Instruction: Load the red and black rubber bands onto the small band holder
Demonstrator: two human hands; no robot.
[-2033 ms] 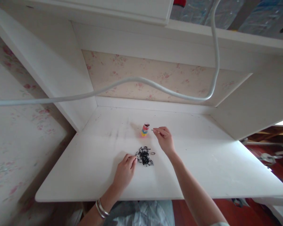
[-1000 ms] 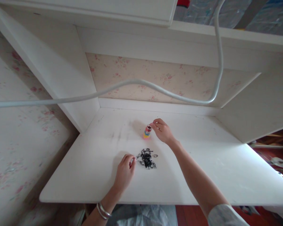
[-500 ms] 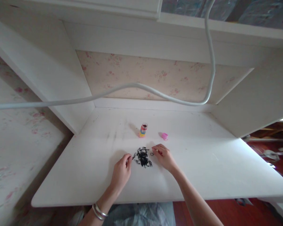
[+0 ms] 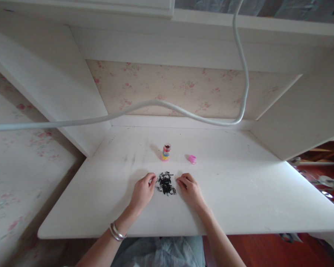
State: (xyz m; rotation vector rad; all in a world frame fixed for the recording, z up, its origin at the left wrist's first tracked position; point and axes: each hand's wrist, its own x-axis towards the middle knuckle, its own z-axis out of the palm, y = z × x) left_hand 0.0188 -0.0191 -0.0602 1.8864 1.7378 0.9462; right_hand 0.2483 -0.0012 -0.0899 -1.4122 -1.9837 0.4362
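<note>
A pile of small black loops (image 4: 166, 183), looking like hair elastics, lies on the white desk between my hands. My left hand (image 4: 143, 191) is at the pile's left edge, thumb and fingertips pinched together. At the right edge my right hand (image 4: 191, 190) rests low over the desk, its fingertips also pinched. Whatever either pinch holds is too small to make out. Behind the pile stands an open clear jar (image 4: 166, 152) with bands of red, blue and yellow contents. To its right lies a pink cap (image 4: 192, 159).
The white desk (image 4: 239, 200) is closed in by side panels and a flowered back wall (image 4: 167, 87). A thick white cable (image 4: 156, 104) crosses the view above the desk. Cabinets (image 4: 114, 40) overhang the back.
My right hand has come down beside the pile, and the single loop near its fingertips no longer shows apart. My left hand stays at the left edge. The view has shifted slightly.
</note>
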